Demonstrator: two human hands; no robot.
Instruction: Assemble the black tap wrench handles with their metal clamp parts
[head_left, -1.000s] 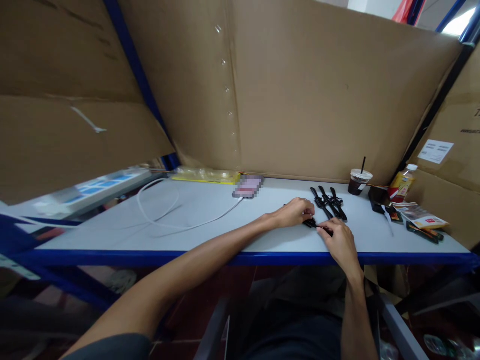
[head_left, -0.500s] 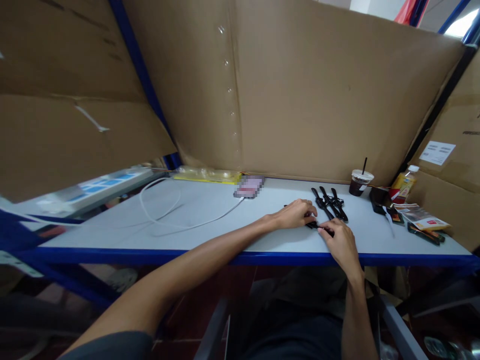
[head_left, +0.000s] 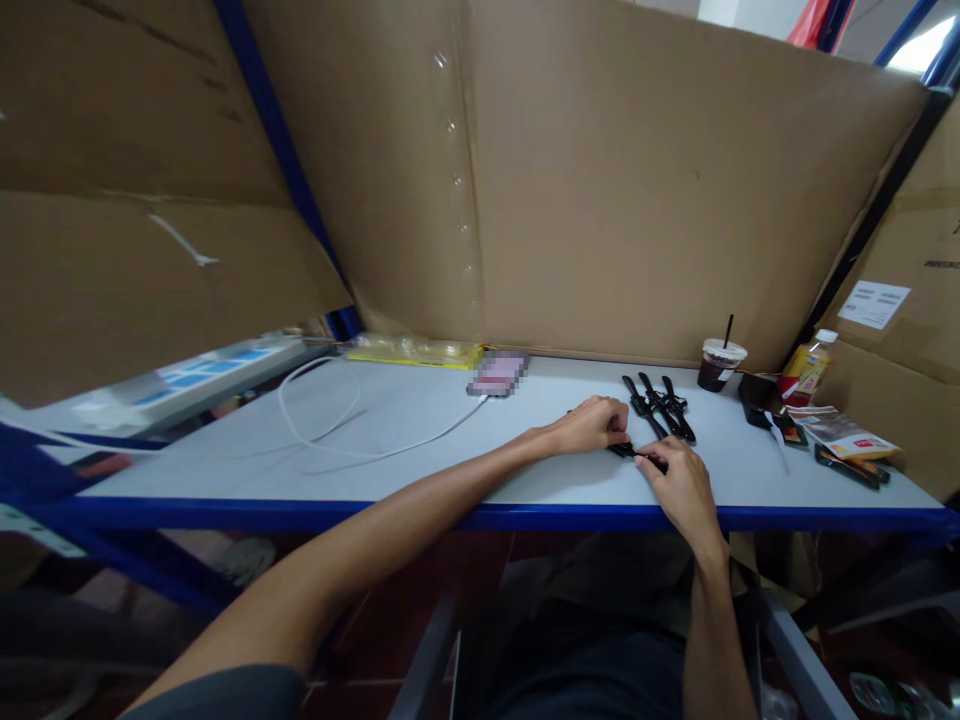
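Observation:
A slim black piece lies low over the white tabletop between my hands, mostly covered by them. My left hand is closed over its left part, with fingers curled down. At the other end my right hand pinches the piece between thumb and fingers. Just beyond my hands, several long black pieces with rounded ends and dark narrow parts lie side by side. Their exact kind is not clear.
A lidded cup with a straw stands at the back right, near a bottle, a black tray and packets. A phone with a white cable lies left of centre. Cardboard walls the back.
My left fingers have curled in more and drawn slightly left along the black piece. My right hand stays almost where it was.

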